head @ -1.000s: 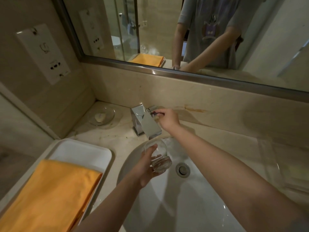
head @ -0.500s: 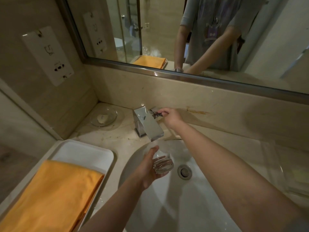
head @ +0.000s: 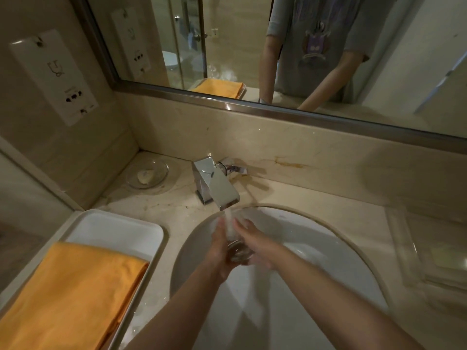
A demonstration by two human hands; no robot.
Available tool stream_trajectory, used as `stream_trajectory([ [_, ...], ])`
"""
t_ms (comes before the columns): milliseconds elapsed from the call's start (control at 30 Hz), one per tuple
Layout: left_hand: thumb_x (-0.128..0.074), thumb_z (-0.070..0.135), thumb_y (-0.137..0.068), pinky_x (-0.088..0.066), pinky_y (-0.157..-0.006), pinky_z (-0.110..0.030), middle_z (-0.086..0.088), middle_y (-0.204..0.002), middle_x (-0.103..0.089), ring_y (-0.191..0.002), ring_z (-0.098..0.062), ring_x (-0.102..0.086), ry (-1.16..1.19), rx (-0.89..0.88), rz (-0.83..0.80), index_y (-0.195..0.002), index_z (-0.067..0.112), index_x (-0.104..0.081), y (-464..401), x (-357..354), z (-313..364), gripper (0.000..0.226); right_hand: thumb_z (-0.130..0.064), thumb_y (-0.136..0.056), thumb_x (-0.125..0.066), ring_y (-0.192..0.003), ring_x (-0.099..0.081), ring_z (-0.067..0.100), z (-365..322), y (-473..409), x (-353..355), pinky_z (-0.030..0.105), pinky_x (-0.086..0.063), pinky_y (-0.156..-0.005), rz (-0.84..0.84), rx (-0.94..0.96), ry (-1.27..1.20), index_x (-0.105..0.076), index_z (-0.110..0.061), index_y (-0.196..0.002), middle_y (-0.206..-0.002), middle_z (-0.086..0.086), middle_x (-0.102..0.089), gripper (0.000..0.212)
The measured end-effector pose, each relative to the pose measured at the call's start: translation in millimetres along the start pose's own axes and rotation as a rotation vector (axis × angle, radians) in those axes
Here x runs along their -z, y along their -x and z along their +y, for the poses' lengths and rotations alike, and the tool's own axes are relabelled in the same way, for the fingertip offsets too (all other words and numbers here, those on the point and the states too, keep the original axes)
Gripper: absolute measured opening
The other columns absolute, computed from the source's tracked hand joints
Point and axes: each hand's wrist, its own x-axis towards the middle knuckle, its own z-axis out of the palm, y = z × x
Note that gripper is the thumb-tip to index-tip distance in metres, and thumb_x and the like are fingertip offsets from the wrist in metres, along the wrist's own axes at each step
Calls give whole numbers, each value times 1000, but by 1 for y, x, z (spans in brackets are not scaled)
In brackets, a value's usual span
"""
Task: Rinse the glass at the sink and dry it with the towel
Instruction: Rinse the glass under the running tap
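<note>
A clear glass (head: 237, 251) sits between both hands over the white sink (head: 316, 248), under water running from the chrome faucet (head: 217, 188). My left hand (head: 218, 251) grips the glass from the left. My right hand (head: 252, 245) wraps its fingers around the right side. Most of the glass is hidden by the hands and the stream. The folded orange towel (head: 73, 291) lies in a white tray (head: 113, 228) left of the sink.
A glass soap dish (head: 147, 174) with a soap bar stands in the back left corner. The faucet handle (head: 235, 169) points right. A clear tray (head: 429, 248) lies on the counter at right. A mirror runs along the back wall.
My right hand left the faucet handle and came down onto the glass. Water now runs from the spout over the glass.
</note>
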Motion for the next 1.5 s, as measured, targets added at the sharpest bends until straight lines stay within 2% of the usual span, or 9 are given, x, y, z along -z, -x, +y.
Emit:
stream_trajectory([
  [267, -14, 48, -100, -53, -74, -35, -7, -90, -73, -89, -23, -67, -117, -136, 138, -103, 14, -64, -1, -5, 12, 61, -40, -78, -70, -95, -63, 25, 3, 5, -10, 37, -56, -80, 6, 64, -132, -14, -35, -138, -125, 7, -54, 82],
  [400, -31, 43, -99, -53, -64, -27, -8, -92, -73, -76, -14, -71, -275, -219, 22, -96, 17, -66, 5, -6, 20, 44, -23, -83, -69, -76, -64, 26, 0, 9, -7, 36, -56, -67, -78, -14, -313, -31, -17, -130, -103, 17, -62, 60],
  [500, -57, 32, -91, -54, -69, -28, 0, -89, -68, -72, -8, -70, -354, -271, -5, -93, 32, -55, 8, -8, 31, 3, -12, -82, -68, -73, -65, 27, 2, 9, 0, 39, -56, -67, -134, -34, -418, -38, -9, -131, -90, 17, -64, 57],
  [667, -72, 14, -80, -57, -77, -29, -11, -104, -68, -91, -20, -70, -379, -371, -131, -124, 18, -51, 5, -2, 39, 49, 1, -84, -59, -67, -62, 23, -1, 19, 5, 37, -52, -66, -231, 26, -423, -53, -10, -98, -73, 14, -63, 19],
  [900, -56, 41, -90, -56, -80, -38, -7, -92, -65, -83, -20, -65, -363, -165, 232, -96, 18, -58, 3, -21, 44, 24, 7, -74, -67, -65, -59, 23, 0, 14, -3, 34, -50, -63, -123, 13, -313, -32, -18, -128, -89, 15, -63, 69],
  [1033, -35, 46, -97, -49, -67, -34, -4, -88, -61, -75, -21, -60, -270, 24, 117, -98, 14, -59, 4, -12, 40, 41, -9, -74, -74, -59, -66, 13, 4, 18, -4, 30, -57, -66, -85, 37, -79, -39, -15, -126, -88, 7, -67, 64],
  [1167, -46, 53, -90, -55, -80, -35, -20, -107, -69, -99, -31, -67, -201, -35, -68, -110, 4, -64, 8, -3, 32, 56, -24, -78, -73, -67, -68, 19, 3, 21, -3, 32, -57, -68, -99, 31, -195, -32, -15, -130, -91, 11, -68, 66],
  [1367, -70, 66, -63, -48, -98, -46, -14, -123, -63, -107, -27, -65, -212, -50, 32, -138, 16, -41, 12, 3, 20, 95, -37, -85, -63, -95, -65, 28, 4, 19, -7, 37, -55, -79, -137, 3, -256, 15, -29, -146, -129, 17, -55, 99],
  [1500, -50, 67, -80, -47, -95, -44, -9, -131, -52, -111, -27, -58, -373, -212, 195, -141, 29, -26, 14, -5, 19, 76, -44, -67, -77, -90, -69, 28, 8, 11, -8, 39, -56, -73, -171, 20, -383, -9, -25, -147, -114, 16, -63, 106],
])
